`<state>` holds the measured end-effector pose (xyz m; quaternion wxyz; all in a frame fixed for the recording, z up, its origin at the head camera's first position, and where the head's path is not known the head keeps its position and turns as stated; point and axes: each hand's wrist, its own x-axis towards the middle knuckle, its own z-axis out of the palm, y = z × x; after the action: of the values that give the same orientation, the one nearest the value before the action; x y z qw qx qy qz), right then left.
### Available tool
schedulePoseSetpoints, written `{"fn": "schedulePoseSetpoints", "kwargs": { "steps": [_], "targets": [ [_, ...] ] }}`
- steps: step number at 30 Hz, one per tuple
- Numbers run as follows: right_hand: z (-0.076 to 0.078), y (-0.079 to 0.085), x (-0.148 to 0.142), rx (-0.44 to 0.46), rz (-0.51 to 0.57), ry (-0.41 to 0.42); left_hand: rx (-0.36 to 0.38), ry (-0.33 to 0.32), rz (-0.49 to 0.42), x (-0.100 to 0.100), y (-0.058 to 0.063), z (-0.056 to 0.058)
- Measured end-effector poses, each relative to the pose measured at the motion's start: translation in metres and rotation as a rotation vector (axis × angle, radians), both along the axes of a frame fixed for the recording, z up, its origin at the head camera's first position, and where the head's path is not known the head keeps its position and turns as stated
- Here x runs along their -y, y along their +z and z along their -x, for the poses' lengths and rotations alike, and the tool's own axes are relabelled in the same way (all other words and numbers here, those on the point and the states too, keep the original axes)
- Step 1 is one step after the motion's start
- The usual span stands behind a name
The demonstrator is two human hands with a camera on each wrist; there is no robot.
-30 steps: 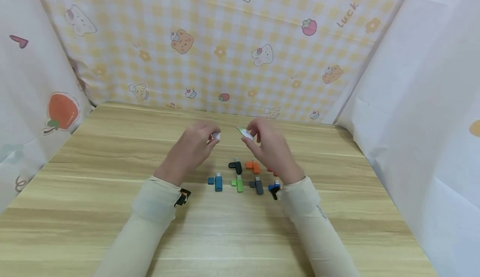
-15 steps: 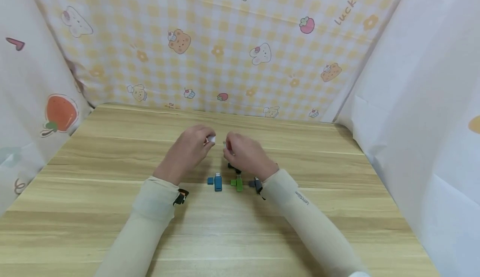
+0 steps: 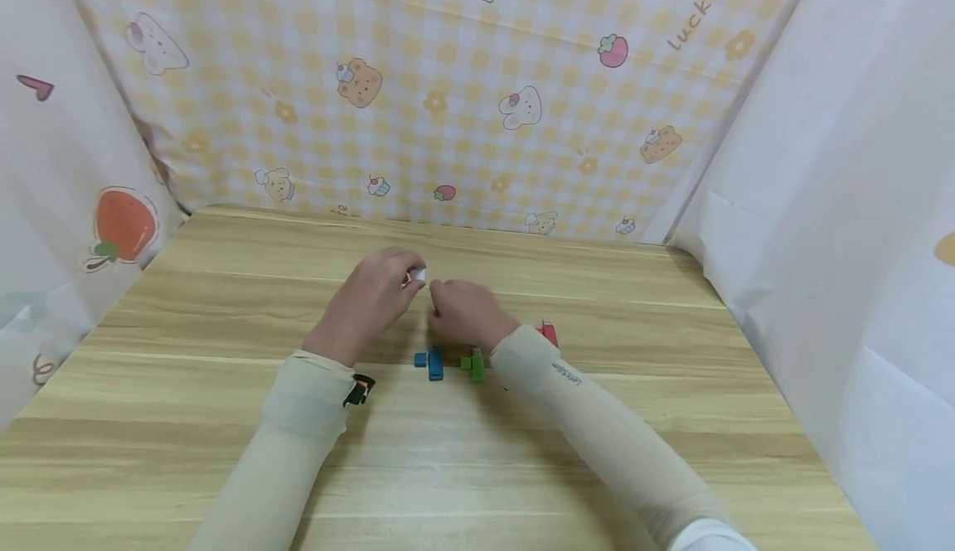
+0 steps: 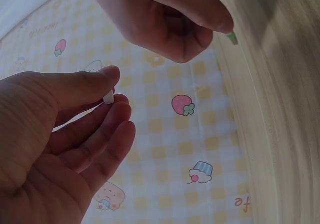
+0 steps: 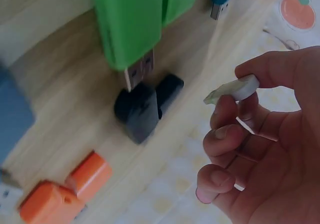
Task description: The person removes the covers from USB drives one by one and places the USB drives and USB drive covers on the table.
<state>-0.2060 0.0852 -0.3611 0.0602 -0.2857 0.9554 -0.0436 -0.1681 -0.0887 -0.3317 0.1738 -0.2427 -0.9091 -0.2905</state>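
My left hand (image 3: pixel 367 301) pinches a small white cap (image 4: pixel 108 98) between thumb and fingertips, above the far part of the table. Close to its right, my right hand (image 3: pixel 472 314) pinches a white USB stick (image 5: pixel 242 88) between thumb and index finger. The stick's narrow end looks greenish and points away from the palm; its other fingers are curled. A small gap separates the hands. In the head view the right hand hides the stick. Near the right forearm lie a teal-blue USB stick (image 3: pixel 435 364) and a green USB stick (image 3: pixel 477 366), each with its cap beside it.
A red USB stick (image 3: pixel 550 334) shows past the right sleeve. The right wrist view has a black USB stick (image 5: pixel 137 112), an orange USB stick (image 5: pixel 52 205) and a blurred grey-blue one (image 5: pixel 12 116). A patterned cloth (image 3: pixel 440 145) hangs behind the wooden table (image 3: pixel 448 468).
The right hand has moved left and nearer, carrying the white USB stick close to the left hand. The left hand, still pinching the cap, has shifted slightly left.
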Motion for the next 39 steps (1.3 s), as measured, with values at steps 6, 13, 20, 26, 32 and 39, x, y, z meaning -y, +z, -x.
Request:
{"fn": "schedulePoseSetpoints", "kwargs": {
  "steps": [6,13,20,26,32,39],
  "targets": [
    [0.001,-0.006,0.007,0.082,-0.006,-0.030,0.017,-0.001,0.003,0.000,0.000,0.000],
    [0.003,-0.014,0.013,0.094,-0.028,-0.042,0.045,0.004,0.003,0.001,0.000,0.000],
    [0.003,-0.016,0.017,0.092,-0.057,-0.058,0.055,0.015,0.003,0.001,0.000,0.000],
    [0.003,-0.016,0.018,0.114,-0.042,-0.065,0.073,0.021,-0.001,0.001,0.000,0.000],
    [0.002,-0.005,0.010,0.131,0.008,-0.114,0.060,0.019,0.006,0.002,-0.002,0.002],
    [0.002,0.023,-0.008,0.108,0.144,-0.177,0.118,0.024,0.015,0.001,-0.005,0.004]
  ]
}}
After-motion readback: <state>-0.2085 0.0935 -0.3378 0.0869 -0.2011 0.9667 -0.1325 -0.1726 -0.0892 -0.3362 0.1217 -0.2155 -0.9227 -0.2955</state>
